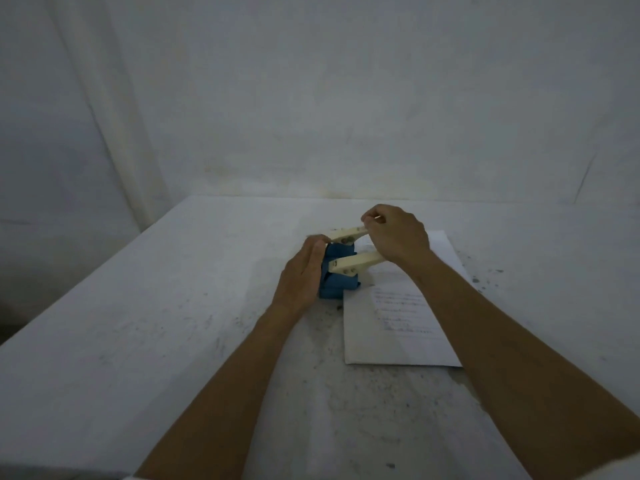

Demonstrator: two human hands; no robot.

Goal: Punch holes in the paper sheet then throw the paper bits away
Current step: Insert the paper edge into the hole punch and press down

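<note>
Sheet [398, 327]: lies flat on the table [173, 323], under the right forearm; its left edge runs to the foot of the punch, seemingly fed into the slot. Printed lines face up.
Right hand [398, 237]: fingers curled shut on the far end of the lever, knuckles up. Judged placed there for best leverage on the press.
Left hand [303, 271]: flat, fingers together, pressed against the left side of the punch, not wrapped round it. Judged to brace the body against sliding.
Punch [337, 275]: blue body, upright, between the two hands.
Lever [349, 261]: cream, two arms, raised at a slant; press judged not yet completed.
Bits: dark specks near the punch and sheet; cannot tell whether paper bits or dirt.
Bin: none seen.
</note>
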